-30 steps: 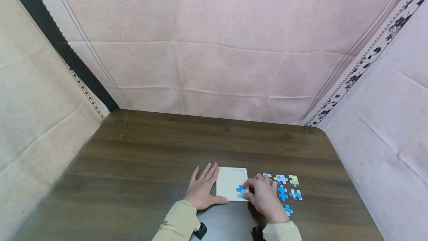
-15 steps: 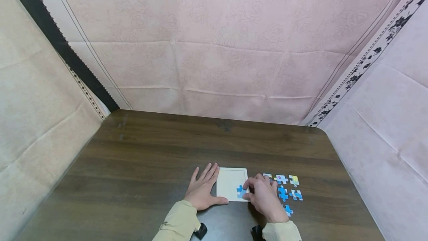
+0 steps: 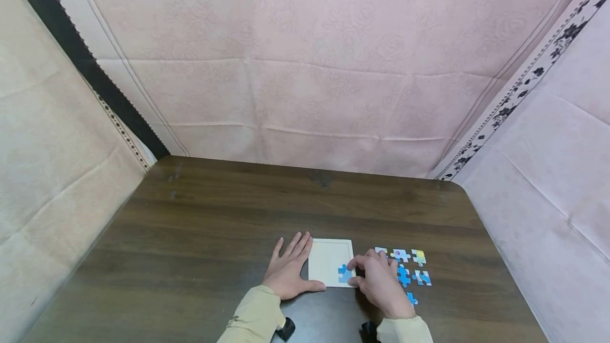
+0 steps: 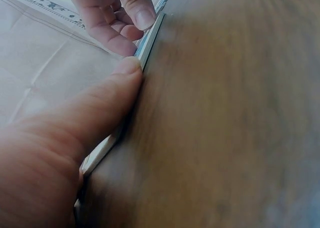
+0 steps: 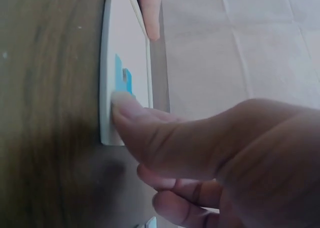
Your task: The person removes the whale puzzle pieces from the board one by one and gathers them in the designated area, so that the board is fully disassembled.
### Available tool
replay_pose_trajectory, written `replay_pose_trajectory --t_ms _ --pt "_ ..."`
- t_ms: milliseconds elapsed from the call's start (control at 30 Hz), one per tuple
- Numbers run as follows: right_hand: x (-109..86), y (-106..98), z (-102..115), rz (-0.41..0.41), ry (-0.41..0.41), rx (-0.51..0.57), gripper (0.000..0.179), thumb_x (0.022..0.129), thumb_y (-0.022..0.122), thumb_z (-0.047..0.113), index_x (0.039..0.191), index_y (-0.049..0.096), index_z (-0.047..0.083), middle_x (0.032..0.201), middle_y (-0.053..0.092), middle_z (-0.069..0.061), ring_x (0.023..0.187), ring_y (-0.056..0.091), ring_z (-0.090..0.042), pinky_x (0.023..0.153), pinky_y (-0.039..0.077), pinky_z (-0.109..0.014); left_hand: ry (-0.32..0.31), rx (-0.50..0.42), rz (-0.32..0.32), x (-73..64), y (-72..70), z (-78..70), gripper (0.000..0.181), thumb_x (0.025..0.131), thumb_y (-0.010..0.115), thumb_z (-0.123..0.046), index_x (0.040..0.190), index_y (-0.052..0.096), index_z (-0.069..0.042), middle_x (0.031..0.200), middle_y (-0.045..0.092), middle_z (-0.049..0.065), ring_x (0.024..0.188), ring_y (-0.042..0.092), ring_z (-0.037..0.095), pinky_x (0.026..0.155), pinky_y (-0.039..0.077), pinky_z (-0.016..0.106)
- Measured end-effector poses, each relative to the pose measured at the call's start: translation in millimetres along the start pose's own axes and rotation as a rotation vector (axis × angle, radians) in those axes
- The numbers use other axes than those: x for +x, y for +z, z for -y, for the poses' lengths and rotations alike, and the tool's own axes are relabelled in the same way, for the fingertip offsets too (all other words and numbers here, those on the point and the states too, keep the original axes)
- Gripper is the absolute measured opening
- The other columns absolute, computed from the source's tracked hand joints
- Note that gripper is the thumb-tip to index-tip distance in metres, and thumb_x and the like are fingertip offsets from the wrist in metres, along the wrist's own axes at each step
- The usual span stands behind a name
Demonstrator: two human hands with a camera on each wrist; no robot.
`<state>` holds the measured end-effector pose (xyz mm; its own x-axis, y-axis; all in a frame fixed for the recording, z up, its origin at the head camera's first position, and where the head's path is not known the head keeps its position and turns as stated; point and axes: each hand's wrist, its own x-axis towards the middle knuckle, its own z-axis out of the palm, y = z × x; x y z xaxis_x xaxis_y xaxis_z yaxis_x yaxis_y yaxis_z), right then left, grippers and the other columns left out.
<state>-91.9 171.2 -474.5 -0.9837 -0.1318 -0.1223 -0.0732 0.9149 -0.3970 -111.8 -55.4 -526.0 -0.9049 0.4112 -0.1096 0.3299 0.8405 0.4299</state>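
Observation:
A white square puzzle tray (image 3: 328, 258) with a thin raised border lies flat on the table. In its lower right corner sits a blue jigsaw puzzle piece (image 3: 343, 274), also visible in the right wrist view as a light blue piece (image 5: 119, 73). My left hand (image 3: 288, 274) steadies the tray from the left, fingers spread along the side and thumb (image 4: 112, 92) on the front edge. With curled thumb and index finger, my right hand (image 3: 381, 283) pinches the blue piece at its right side; the fingertips cover part of it.
Right of the tray lie several loose jigsaw pieces, among them a yellow one (image 3: 419, 256), a blue one (image 3: 403, 275) and a blue-and-white one (image 3: 422, 278). My right hand partly hides others. The brown wooden table (image 3: 214, 216) ends at pale cloth walls (image 3: 286, 94).
My right hand has shifted slightly to the right, and the blue jigsaw piece has slid a little toward the tray's right border. My left hand stays in place.

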Motion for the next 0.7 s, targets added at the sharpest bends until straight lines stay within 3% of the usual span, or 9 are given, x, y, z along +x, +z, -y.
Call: replay_pose_trajectory --t_ms 700 --pt "1.6 2.0 5.8 -0.006 0.024 0.023 0.022 0.073 0.086 0.015 0.085 0.069 0.02 0.078 0.053 0.005 0.085 0.043 -0.021 0.083 0.029 -0.05 -0.007 0.0 -0.002 0.0 -0.7 -0.1 0.113 0.074 0.052 -0.083 0.157 0.017 -0.014 0.163 0.011 -0.001 0.149 0.005 0.02 0.116 -0.003 0.054"
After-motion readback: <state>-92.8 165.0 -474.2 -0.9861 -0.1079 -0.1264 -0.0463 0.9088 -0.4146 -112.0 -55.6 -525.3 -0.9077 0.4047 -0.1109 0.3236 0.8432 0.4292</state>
